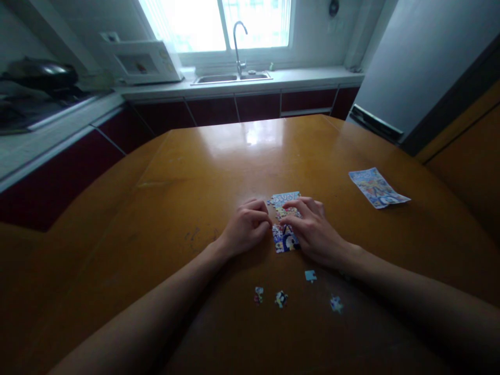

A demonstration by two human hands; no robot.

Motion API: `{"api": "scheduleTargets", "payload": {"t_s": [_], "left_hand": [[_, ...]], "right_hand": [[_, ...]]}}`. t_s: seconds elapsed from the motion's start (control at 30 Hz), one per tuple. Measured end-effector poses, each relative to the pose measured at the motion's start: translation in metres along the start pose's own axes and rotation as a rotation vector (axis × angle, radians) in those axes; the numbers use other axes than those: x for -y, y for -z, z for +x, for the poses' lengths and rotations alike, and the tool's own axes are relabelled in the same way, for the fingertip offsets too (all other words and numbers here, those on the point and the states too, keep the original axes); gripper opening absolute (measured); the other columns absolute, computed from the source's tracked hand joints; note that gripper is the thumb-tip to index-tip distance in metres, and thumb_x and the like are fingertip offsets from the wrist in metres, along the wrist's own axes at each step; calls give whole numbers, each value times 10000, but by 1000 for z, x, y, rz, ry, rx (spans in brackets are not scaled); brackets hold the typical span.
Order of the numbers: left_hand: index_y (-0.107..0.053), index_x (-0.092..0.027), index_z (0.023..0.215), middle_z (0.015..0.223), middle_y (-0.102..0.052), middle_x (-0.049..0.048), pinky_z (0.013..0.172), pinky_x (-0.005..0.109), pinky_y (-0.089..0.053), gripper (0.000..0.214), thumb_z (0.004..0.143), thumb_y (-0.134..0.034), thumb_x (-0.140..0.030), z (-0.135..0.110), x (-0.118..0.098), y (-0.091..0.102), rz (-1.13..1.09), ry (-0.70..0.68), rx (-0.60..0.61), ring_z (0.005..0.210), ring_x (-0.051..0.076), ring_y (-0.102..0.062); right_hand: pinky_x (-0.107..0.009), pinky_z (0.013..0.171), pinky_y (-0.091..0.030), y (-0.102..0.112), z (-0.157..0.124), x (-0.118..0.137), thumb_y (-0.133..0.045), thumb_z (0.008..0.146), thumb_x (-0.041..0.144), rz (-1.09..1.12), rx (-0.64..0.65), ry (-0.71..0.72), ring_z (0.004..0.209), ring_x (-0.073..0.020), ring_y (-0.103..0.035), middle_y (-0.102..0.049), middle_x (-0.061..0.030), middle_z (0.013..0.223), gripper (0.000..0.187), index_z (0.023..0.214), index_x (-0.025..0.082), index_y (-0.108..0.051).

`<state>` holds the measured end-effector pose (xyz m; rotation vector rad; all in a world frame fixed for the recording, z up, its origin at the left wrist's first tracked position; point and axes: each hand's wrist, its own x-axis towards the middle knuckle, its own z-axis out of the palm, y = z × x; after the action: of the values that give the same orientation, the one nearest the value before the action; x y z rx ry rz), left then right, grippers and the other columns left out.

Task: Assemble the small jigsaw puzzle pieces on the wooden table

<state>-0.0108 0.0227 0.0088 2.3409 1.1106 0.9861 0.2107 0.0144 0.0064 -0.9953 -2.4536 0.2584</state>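
the puzzle lies on the table, the left hand curled at its edge, grip impossible to tell, the right hand arched over it, thumb and fingers parted. it looks light, stiff and prone to splitting, best held by outer edges. 1 puzzle, 4 clearly visible loose pieces, 1 sheet.

- Brown table, 12 o'clock = far edge.
- Partly assembled jigsaw lies flat.
- Around jigsaw I log: printed sheet, 2; pale-blue piece, patterned piece, 5; black-and-white piece, 6; red-marked piece, 7.
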Motion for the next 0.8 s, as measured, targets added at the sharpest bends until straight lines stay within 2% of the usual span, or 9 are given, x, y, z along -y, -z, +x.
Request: {"api": "scheduleTargets", "payload": {"t_s": [0.17, 0.4, 0.57, 0.8], "left_hand": [[-714, -195, 635, 704, -587, 22, 711, 303, -435, 275, 802, -521, -89, 0, 1, 0, -17, -20, 53, 757, 162, -530], [-711, -191, 622, 706, -583, 24, 717, 321, -437, 259, 783, -525, -110, 0, 2, 1, -33, 47, -34, 737, 161, -542], [-704, -197, 622, 698, -580, 24, 712, 322, -437, 274, 804, -514, -122, 0, 1, 1, -17, 13, 10, 737, 164, -533], [-711, -196, 635, 702, -581, 25, 719, 322, -439, 275, 804, -515, -105, -1, 1, 0, -18, 2, 11, 746, 167, -528]], "right_hand": [[-507, 1019, -307, 0, 0, 0, -515, 940, 149, 7, 9, 29, 1263, -300, -390, -558, -82, 1312, 264, 1042, 278, -721], [-480, 1006, -328, 4, 1, -2, -504, 932, 138, 64, -244, -133, 1234, -284, -438, -587, -66, 1256, 215, 948, 257, -682], [-486, 993, -332, 4, 1, -2, -511, 923, 131, 57, -240, -146, 1228, -290, -448, -592, -66, 1245, 229, 984, 267, -685], [-493, 995, -329, 3, 1, -2, -520, 925, 139, 55, -227, -138, 1228, -294, -448, -593, -69, 1256, 231, 998, 267, -698]]}}
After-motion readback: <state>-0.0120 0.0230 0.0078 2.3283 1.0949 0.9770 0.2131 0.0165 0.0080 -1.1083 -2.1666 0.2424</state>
